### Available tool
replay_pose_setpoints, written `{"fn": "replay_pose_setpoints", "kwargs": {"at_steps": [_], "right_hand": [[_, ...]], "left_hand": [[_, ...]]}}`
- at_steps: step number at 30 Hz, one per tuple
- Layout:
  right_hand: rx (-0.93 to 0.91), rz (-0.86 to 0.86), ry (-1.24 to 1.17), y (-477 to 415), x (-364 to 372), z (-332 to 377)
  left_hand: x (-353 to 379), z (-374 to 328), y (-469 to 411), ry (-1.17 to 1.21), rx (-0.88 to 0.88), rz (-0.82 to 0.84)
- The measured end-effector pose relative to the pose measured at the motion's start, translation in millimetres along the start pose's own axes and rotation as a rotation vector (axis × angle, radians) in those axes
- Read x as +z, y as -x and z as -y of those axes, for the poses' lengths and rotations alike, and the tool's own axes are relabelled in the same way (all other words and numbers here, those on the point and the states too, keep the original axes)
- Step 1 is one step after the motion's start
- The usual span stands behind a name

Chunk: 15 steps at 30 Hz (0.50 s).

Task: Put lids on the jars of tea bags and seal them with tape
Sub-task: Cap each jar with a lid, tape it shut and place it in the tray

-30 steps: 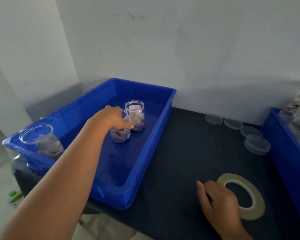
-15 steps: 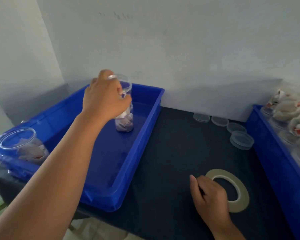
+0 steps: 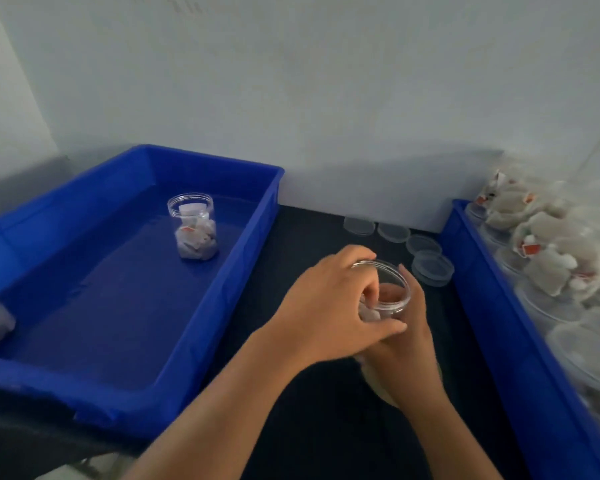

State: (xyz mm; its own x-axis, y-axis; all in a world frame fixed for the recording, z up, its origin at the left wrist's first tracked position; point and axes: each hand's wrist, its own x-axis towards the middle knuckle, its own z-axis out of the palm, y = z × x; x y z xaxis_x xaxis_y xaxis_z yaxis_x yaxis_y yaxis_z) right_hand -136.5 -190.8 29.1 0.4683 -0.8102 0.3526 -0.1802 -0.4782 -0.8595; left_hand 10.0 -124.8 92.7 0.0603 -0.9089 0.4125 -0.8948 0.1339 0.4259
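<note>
Lidless jar (image 3: pixel 392 296) held over desk (image 3: pixel 343 445); fingers of left hand (image 3: pixel 329 306) and right hand (image 3: pixel 409 351) curled round it. Risk: a tilt in the shared grip could spill tea bags (image 3: pixel 369 315)

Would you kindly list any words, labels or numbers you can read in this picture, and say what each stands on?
No text can be read.
Red tags on the tea bags in the right bin: too blurred to read.
Faint marks on the wall: too blurred to read.
</note>
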Motion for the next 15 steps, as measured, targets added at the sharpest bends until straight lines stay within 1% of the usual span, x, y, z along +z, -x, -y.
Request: {"fn": "replay_pose_setpoints", "kwargs": {"at_steps": [2, 4, 6, 7, 8, 9, 10, 12, 15], "right_hand": [[-0.036, -0.106, 0.014, 3.4, -0.6, -10.5], [-0.033, -0.184, -0.011, 8.6, -2.5, -17.6], [-0.047, -0.243, 0.017, 13.8, -4.8, -25.5], [-0.048, -0.267, 0.031, 16.1, -5.1, -27.6], [-0.046, -0.289, 0.022, 17.4, -5.1, -29.7], [-0.039, -0.311, 0.001, 17.7, -4.4, -32.0], [-0.041, -0.328, -0.023, 17.5, -3.7, -33.8], [-0.07, -0.361, -0.062, 15.6, -3.3, -34.7], [-0.109, -0.404, -0.097, 11.6, -8.2, -40.3]], "left_hand": [[20.2, 2.6, -0.2, 0.148, -0.014, 0.007], [33.6, 5.1, -6.7, 0.396, -0.088, -0.045], [46.4, 13.0, -22.4, 0.644, -0.254, -0.11], [52.1, 20.0, -33.6, 0.688, -0.348, -0.109], [56.9, 29.2, -46.5, 0.645, -0.417, -0.069], [61.6, 39.4, -60.9, 0.523, -0.451, 0.015], [67.8, 49.6, -75.9, 0.375, -0.44, 0.113], [84.6, 61.9, -107.1, 0.189, -0.321, 0.278], [115.6, 57.8, -150.0, 0.126, -0.094, 0.383]]}}
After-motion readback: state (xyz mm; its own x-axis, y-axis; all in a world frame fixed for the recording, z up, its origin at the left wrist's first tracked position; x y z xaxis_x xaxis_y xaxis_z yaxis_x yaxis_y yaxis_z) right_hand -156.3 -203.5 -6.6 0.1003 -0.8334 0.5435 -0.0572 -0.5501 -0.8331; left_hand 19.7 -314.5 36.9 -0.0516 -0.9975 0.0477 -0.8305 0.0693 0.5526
